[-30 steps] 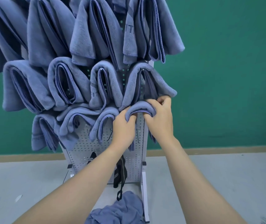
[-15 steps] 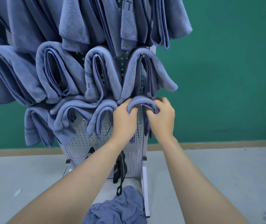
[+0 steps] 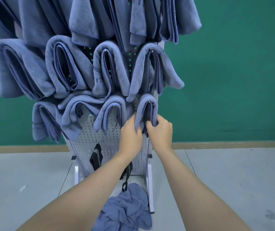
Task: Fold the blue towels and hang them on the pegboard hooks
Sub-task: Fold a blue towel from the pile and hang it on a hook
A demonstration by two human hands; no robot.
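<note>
While both hands were up at the fold of the rightmost folded blue microfibre towel (image 3: 147, 110) a second ago, pressing it over its slim metal hook (image 3: 150, 102), they now sit lower, at the hanging ends. The left hand (image 3: 130, 133) pinches the towel's left flap between thumb and curled fingers; the right hand (image 3: 161, 130) curls round the bottom of the right flap. The hook tip now shows bare under the fold, so the towel appears seated on the white perforated metal pegboard (image 3: 86, 147), in the lowest row at the right edge, just beside its neighbouring hung towel (image 3: 111, 112). This looks like a final tug to even the two sides. A crumpled heap of unfolded blue towels (image 3: 125, 209) lies on the grey floor (image 3: 33, 172) at the stand's foot, so I judge more folding and hanging remains, though free hooks up here seem few.
</note>
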